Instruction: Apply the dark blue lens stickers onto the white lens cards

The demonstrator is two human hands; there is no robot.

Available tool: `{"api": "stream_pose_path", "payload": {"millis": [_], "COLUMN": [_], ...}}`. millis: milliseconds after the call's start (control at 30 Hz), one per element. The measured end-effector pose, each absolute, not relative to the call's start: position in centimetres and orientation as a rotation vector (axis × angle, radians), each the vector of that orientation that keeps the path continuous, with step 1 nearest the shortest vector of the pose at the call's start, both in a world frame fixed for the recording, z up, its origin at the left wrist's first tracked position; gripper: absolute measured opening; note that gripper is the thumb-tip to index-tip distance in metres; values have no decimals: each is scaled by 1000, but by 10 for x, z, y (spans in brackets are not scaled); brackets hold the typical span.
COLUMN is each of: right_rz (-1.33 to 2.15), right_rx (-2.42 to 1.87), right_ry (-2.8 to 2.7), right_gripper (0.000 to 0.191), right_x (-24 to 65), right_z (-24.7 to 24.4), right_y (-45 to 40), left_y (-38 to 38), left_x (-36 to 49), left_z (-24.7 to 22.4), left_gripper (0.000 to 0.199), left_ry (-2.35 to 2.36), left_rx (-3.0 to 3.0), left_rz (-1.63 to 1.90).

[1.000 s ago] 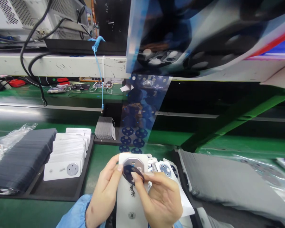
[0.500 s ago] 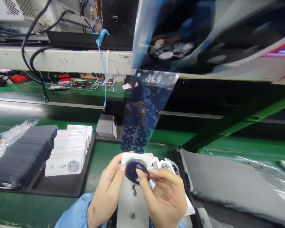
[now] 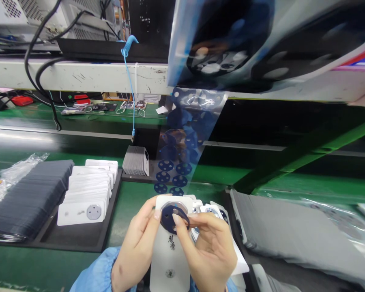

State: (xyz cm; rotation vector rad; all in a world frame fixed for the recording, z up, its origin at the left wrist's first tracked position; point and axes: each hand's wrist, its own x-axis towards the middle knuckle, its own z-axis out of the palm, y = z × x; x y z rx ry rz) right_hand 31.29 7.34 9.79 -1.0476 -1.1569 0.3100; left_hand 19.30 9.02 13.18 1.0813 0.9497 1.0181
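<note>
A white rounded panel (image 3: 170, 259), like a phone back cover, with dark printed characters and a small round emblem, is held upright in front of me. My left hand (image 3: 141, 235) grips its upper left edge between thumb and fingers. My right hand (image 3: 208, 245) pinches a round dark blue film sticker (image 3: 168, 219) with holes in it, at its right edge. The sticker lies over the silvery camera ring (image 3: 182, 205) at the panel's top, and its right side is curled up. Behind my right hand are more white panels (image 3: 211, 210), partly hidden.
A clear strip of dark blue round stickers (image 3: 179, 168) hangs behind the panel. To the left, a black tray (image 3: 76, 235) holds overlapping white panels (image 3: 86, 190) and dark sleeves (image 3: 33, 194). A grey stack (image 3: 292, 231) lies right. A shelf beam (image 3: 103, 77) crosses above.
My right hand and the pinched sticker edge have shifted slightly to the left and up over the camera ring. My left hand and the panel stay almost still.
</note>
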Motion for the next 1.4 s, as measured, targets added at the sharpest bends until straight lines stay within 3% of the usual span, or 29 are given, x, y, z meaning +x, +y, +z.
{"api": "stream_pose_path", "payload": {"millis": [1400], "right_rz": [291], "right_rx": [-1127], "right_ry": [-1242], "right_gripper": [27], "right_x": [315], "right_z": [89], "right_y": [76], "left_y": [85], "left_x": [199], "left_z": [119], "left_gripper": [36], "left_ry": [1050], "left_rx": [1257], "left_rz": [1044]}}
